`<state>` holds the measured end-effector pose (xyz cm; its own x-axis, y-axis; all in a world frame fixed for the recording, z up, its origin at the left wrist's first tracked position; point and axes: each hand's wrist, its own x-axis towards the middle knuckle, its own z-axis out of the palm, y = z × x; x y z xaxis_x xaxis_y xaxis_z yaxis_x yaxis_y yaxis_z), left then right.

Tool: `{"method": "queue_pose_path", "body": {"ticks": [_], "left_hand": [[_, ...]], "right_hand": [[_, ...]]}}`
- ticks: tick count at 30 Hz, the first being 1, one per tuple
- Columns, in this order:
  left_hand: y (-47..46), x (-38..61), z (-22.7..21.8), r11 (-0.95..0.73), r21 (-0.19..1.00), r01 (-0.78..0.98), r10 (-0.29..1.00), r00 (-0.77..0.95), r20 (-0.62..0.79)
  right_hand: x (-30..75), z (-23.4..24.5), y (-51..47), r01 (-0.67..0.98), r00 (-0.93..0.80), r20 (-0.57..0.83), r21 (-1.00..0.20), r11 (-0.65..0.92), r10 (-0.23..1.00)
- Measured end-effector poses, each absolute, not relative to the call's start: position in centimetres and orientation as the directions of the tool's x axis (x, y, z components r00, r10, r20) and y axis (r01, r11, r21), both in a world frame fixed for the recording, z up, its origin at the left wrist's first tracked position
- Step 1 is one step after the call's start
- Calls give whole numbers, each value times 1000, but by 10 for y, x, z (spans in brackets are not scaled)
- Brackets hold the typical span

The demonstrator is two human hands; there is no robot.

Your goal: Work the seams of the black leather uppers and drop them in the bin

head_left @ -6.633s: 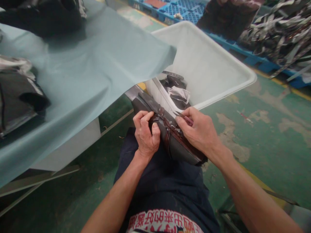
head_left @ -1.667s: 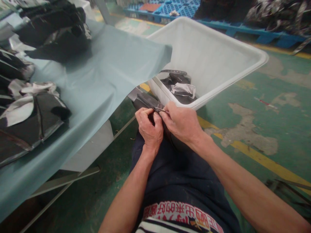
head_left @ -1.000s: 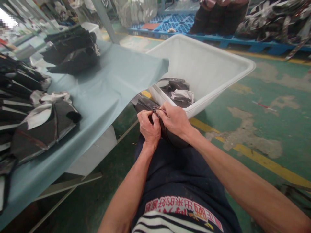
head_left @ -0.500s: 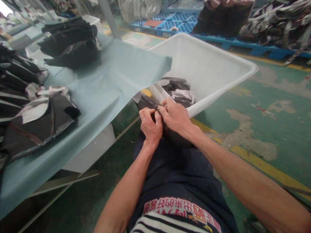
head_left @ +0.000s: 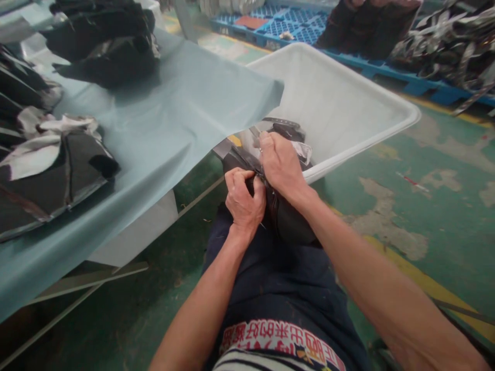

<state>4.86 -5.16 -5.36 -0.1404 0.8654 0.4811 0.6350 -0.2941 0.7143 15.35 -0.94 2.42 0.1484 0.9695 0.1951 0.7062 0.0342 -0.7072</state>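
Over my navy apron (head_left: 278, 299) at six o'clock, its red lettering showing, a dark leather-like piece (head_left: 292, 224) is lying across my lap, running from twelve o'clock toward eleven. At eleven, my left hand (head_left: 245, 198) is pinching its upper edge between thumb and fingers. At twelve, my right hand (head_left: 281, 162) is holding its fingers curled inward; a glint is showing at their tips, but I cannot tell whether they are gripping a tool. Half a second ago those tips were meeting my left thumb at the edge; now they are standing higher and apart from it, nearer the bin, while the left pinch is staying put. My reading: the edge is getting a pause between touches, and the piece is still being worked.

Just beyond, toward one o'clock, a white bin (head_left: 340, 108) is holding more dark pieces (head_left: 285, 133). At ten to eleven, a blue-grey covering (head_left: 185, 98) is draping the table, with a dark folded piece (head_left: 83, 159) and a dark stack (head_left: 108, 54) resting on it. Farther still, a blue pallet (head_left: 303, 23) is lying at twelve, a tangle of straps (head_left: 452, 49) heaping toward two.
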Motion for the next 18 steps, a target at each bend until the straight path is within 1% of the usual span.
{"method": "queue_pose_path", "body": {"ticks": [3,6,12,18], "left_hand": [[-51,48,-53,-308,725,616,859,-148,491],[-50,46,-53,-316,726,611,862,-134,488],[-49,42,-52,-326,704,631,858,-115,501],[-45,38,-46,-338,719,607,862,-107,496]], "right_hand": [[172,26,-24,711,143,171,-703,19,975],[184,22,-41,755,149,155,-655,-12,977],[190,6,-54,826,20,116,-562,49,993],[198,6,-49,801,-40,117,-589,102,992]]}}
